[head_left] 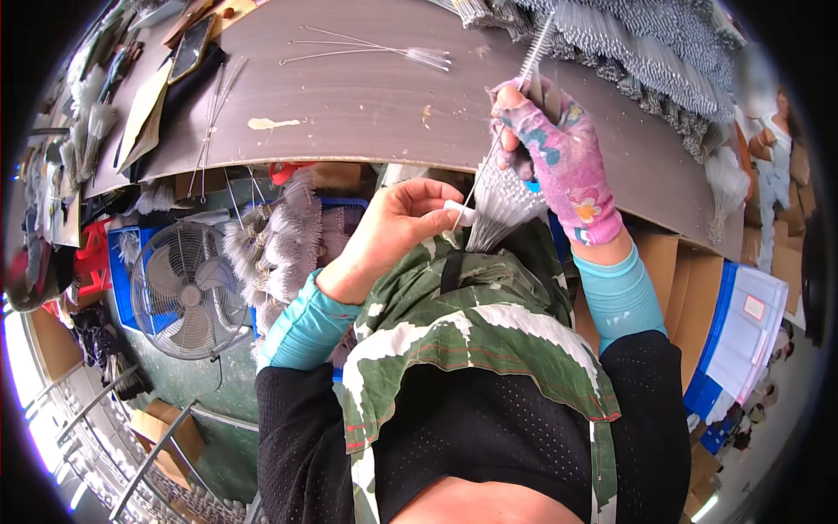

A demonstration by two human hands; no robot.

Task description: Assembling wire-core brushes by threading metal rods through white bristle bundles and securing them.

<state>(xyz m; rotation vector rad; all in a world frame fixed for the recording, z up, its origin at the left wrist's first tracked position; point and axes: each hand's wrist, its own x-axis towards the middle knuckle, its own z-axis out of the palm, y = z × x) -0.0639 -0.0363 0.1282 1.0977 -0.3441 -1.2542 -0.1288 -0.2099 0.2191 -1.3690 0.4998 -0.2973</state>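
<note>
A thin wire brush (535, 54) slants in front of me, its bristled end up and its bare stem running down to the left. My right hand (559, 144), in a pink floral glove with bare fingertips, is closed around its upper part. A grey blade-like piece (552, 98) also shows in that hand; its kind is unclear. My bare left hand (401, 218) pinches near the stem's lower end. A small white piece (460, 210) sits at its fingertips. Below the right hand, a bundle of wire brushes (504, 203) stands against my camouflage apron (489, 323).
Loose wire brushes (426, 58) lie on the brown table (349, 113). A large brush pile (646, 61) covers its far right. A phone (192, 48) rests far left. Below stand a floor fan (189, 293), hanging brush bundles (292, 231) and cardboard boxes (690, 297). Another person (772, 148) is at right.
</note>
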